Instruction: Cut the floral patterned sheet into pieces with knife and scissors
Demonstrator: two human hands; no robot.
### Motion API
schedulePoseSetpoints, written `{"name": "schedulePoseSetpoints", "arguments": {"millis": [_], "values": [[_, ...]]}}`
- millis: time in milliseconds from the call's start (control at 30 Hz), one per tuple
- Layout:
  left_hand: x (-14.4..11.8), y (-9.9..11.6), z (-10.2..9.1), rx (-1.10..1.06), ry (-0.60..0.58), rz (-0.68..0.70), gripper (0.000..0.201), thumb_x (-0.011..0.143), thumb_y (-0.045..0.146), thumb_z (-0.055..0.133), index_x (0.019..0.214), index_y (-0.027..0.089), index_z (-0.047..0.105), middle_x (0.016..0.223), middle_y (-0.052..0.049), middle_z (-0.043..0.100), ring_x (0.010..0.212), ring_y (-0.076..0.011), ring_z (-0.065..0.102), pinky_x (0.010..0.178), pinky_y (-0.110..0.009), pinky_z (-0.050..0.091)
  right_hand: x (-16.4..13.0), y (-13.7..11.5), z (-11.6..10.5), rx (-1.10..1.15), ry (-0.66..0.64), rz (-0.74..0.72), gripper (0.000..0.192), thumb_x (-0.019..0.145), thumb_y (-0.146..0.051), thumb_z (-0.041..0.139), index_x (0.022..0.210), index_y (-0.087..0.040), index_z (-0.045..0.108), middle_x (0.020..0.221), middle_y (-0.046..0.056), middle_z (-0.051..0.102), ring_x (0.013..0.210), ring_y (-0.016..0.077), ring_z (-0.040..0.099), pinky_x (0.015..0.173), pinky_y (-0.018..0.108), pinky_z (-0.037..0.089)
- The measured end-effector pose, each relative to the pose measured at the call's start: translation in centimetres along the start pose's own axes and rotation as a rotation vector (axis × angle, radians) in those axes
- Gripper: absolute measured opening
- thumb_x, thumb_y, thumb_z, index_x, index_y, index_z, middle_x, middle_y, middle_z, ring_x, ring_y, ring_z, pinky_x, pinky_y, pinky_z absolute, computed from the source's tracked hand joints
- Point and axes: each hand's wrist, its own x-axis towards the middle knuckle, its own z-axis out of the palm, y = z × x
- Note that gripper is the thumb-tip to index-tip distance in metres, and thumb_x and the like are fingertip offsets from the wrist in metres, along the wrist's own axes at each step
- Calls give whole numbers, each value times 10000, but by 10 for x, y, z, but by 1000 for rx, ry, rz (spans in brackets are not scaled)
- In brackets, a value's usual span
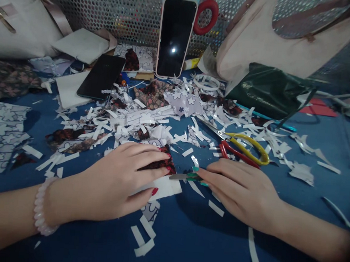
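My left hand (pixel 107 178), a beaded bracelet (pixel 42 205) at its wrist, lies with fingers stretched over a dark red patterned fabric piece (pixel 170 163) and white paper (pixel 170 187). Much of both is hidden beneath it. My right hand (pixel 243 189) is closed around small green-handled scissors (pixel 179 176), whose handle is mostly covered by the fingers. Their blade points left and meets the edge of the fabric and paper. Under the left thumb, a flower-print scrap (pixel 152 210) shows beside several white strips (pixel 144 247).
Larger scissors (pixel 246 146) with yellow and red handles lie beyond my right hand. Paper strips and fabric scraps cover the middle of the blue table (pixel 214 251). Behind are a black phone (pixel 102 77), an upright phone (pixel 176 38), a tape roll (pixel 206 83), a green pouch (pixel 269 90) and bags.
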Motion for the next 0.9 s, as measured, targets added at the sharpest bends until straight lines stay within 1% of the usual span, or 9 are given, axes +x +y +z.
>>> {"name": "schedulePoseSetpoints", "arguments": {"millis": [200,433,700,900], "values": [[0,0,0,-7,-11,-13,345,896,233,451,1226,218,549,1316,-59,507,1221,-272,433,986,-447,406,3,-1,-2,18,6,-11,155,885,-68,415,915,-129,555,746,66,634,638,144,570,534,244,447],[1,0,-1,-7,-17,-18,349,908,247,427,1239,233,536,1323,-46,500,1227,-263,426,984,-443,408,1,-1,-1,24,14,-44,155,886,-67,412,927,-121,551,748,66,633,651,146,569,578,252,461],[0,0,-1,-18,-10,-16,343,893,223,448,1221,227,549,1312,-59,508,1219,-264,434,987,-437,407,4,-4,-6,60,7,-68,206,928,-118,361,877,-130,560,711,58,636,607,128,562,551,242,449],[0,-1,-1,-12,-23,-8,343,895,216,440,1221,212,545,1316,-74,502,1217,-277,432,978,-456,404,4,-5,-6,84,-1,-78,207,924,-110,363,876,-135,563,714,55,636,610,123,563,569,237,463]]}}
